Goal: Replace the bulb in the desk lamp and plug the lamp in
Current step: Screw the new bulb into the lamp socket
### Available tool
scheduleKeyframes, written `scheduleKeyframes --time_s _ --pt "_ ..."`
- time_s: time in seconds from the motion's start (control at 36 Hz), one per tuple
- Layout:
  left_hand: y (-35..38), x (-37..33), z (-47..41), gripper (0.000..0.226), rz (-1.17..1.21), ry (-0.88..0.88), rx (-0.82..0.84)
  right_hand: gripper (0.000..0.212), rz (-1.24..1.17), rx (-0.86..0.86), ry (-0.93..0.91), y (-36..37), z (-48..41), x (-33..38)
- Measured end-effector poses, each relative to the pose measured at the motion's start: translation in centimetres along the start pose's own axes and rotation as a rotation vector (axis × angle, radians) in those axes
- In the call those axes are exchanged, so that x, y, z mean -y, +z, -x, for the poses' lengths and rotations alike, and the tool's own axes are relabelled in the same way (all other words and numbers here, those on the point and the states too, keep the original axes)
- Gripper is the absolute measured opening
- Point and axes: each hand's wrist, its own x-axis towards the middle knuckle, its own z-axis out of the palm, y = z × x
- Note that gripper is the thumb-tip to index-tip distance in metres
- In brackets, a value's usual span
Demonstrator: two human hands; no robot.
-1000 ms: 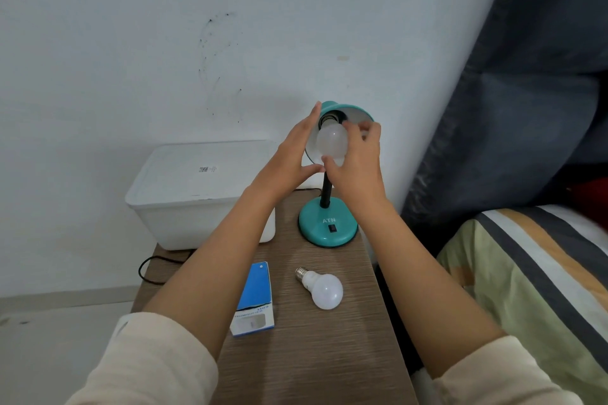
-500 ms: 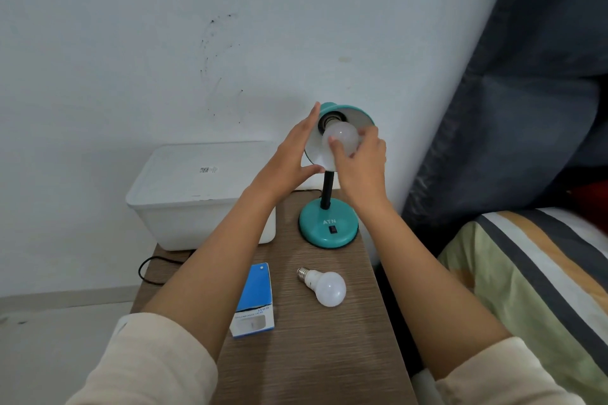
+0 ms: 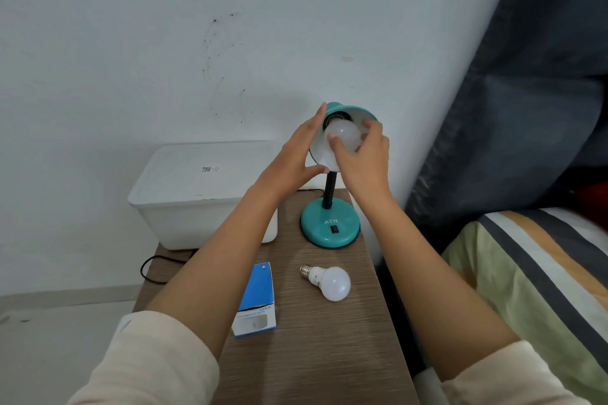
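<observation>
A teal desk lamp (image 3: 330, 227) stands at the back of the wooden side table (image 3: 329, 339), its shade (image 3: 358, 112) tilted toward me. A white bulb (image 3: 343, 135) sits in the shade's socket. My right hand (image 3: 365, 154) grips this bulb with thumb and fingertips. My left hand (image 3: 292, 158) holds the shade's left rim, fingers straight along its side and thumb under its lower edge. A second white bulb (image 3: 329, 281) lies on its side on the table in front of the lamp. A blue and white bulb box (image 3: 256, 301) lies to its left.
A white lidded plastic box (image 3: 200, 194) stands at the table's back left against the white wall. A black cable (image 3: 158, 268) loops off the table's left edge below it. A bed with a striped cover (image 3: 539, 279) and a dark curtain (image 3: 526, 108) are at the right.
My right hand has turned on the bulb in the socket, its fingers shifting round it. My left hand stays on the shade's rim. The loose bulb and box have not moved.
</observation>
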Motion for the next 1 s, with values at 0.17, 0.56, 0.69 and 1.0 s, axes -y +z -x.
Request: scheduleKeyframes --time_s 0.17,0.56,0.69,1.0 --pt "-0.2 0.2 0.1 0.100 0.002 0.005 -0.013 0.053 0.089 0.007 -0.125 0.6 0.3 -0.6" --pt "-0.3 0.2 0.1 0.099 0.020 -0.012 -0.016 0.042 0.225 0.011 -0.247 0.5 0.4 -0.8" --pt "-0.2 0.0 0.2 0.096 0.013 -0.001 -0.011 0.051 0.201 0.023 -0.199 0.4 0.4 -0.7" --pt "-0.2 0.2 0.0 0.100 0.003 -0.001 0.005 0.055 0.125 -0.028 -0.078 0.4 -0.1 -0.7"
